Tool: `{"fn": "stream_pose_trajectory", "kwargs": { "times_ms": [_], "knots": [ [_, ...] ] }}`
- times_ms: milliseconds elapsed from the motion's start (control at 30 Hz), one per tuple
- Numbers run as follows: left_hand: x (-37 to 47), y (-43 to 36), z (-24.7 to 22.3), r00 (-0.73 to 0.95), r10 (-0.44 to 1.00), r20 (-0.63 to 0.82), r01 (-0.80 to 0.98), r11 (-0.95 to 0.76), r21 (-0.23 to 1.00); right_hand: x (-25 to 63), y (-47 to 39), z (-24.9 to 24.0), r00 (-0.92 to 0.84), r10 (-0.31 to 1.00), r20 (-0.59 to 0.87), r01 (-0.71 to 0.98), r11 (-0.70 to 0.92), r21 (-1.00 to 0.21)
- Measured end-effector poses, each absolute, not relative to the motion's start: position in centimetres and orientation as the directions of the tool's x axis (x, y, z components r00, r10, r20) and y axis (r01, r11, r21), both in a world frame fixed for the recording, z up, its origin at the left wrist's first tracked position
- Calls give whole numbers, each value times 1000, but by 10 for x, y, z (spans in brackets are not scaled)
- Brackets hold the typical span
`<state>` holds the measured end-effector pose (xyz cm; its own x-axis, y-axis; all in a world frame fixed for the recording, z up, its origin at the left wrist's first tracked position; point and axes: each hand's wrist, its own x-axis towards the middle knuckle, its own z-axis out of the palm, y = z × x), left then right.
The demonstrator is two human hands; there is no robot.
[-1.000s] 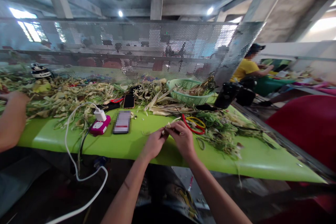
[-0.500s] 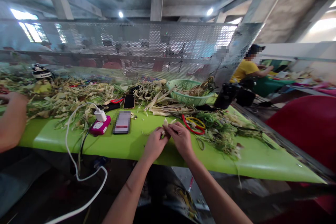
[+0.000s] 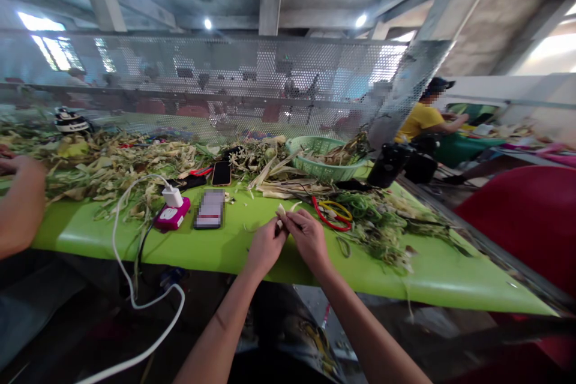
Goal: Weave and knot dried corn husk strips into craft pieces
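My left hand [image 3: 266, 245] and my right hand [image 3: 309, 235] meet above the green table near its front edge. Both are closed, fingertips pinched on a small pale strip of dried plant leaf [image 3: 281, 212] that pokes up between them. Its lower part is hidden by my fingers, and its exact kind is too small to make out. Just beyond my right fingertips shows another pale, curled strip [image 3: 296, 206]. Long pale dried stalks [image 3: 288, 190] lie farther back. To the right of my right hand are red and yellow cable loops [image 3: 335, 214] and a heap of green shredded leaves [image 3: 382, 228].
A phone [image 3: 209, 209] lies left of my hands, beside a magenta power adapter [image 3: 172, 214] with a white cable. Behind are a second phone [image 3: 221, 173], a green basket [image 3: 310, 163] and piled dry leaves [image 3: 103, 168]. Another person's arm [image 3: 22, 210] reaches in at left.
My hands have shifted slightly, and a small gap shows between the wrists. The pale strip between my fingertips leans a little more to the left.
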<state>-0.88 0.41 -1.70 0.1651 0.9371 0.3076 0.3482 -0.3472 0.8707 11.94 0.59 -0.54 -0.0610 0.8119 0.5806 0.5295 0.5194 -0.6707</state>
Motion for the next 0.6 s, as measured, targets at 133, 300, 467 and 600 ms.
{"fn": "stream_pose_trajectory", "kwargs": {
  "times_ms": [133, 300, 467, 600],
  "knots": [
    [-11, 7, -17, 100, 949, 298, 171, -312, 935, 119, 2, -6, 12, 838, 546, 379, 501, -778],
    [-15, 7, -16, 100, 956, 277, -45, -274, 961, 120, 6, -10, 33, 891, 452, 318, 419, -850],
    [-16, 6, -14, 123, 964, 234, -107, -222, 969, 121, 13, -10, -42, 947, 320, 164, 322, -932],
    [-16, 7, -15, 133, 975, 180, -75, -171, 982, 124, 13, -7, 37, 945, 324, 52, 322, -945]
  ]
}}
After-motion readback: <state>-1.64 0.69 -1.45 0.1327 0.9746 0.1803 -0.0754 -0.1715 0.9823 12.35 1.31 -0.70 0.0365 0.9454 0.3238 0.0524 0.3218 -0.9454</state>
